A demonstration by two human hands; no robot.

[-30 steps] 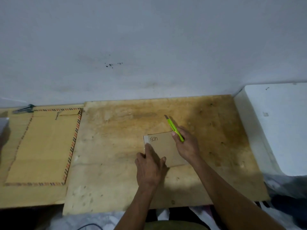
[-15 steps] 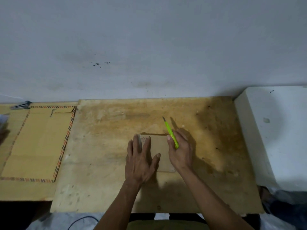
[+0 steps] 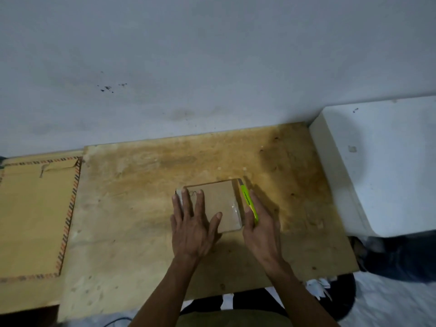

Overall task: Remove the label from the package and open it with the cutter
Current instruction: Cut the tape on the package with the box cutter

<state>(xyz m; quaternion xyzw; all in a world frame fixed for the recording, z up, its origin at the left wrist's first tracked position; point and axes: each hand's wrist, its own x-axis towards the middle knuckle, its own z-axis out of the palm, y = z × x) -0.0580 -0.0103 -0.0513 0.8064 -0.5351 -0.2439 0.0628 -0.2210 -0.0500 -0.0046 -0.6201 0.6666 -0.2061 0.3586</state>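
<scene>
A small flat brown package (image 3: 218,201) lies on the plywood board (image 3: 141,208), with handwriting near its far left corner and a strip of clear tape on its right part. My left hand (image 3: 192,223) rests flat on the package's left half, fingers spread. My right hand (image 3: 262,223) grips a bright green cutter (image 3: 248,199) along the package's right edge, its tip at the far right corner. Whether the blade is out I cannot see.
A large brown envelope with a striped border (image 3: 35,215) lies on the left. A white box (image 3: 382,166) stands at the right against the wall. The board's near edge runs just in front of my arms.
My left hand has flattened on the package's left half. My right hand brought the cutter from above the package down beside its right edge. The camera also shifted.
</scene>
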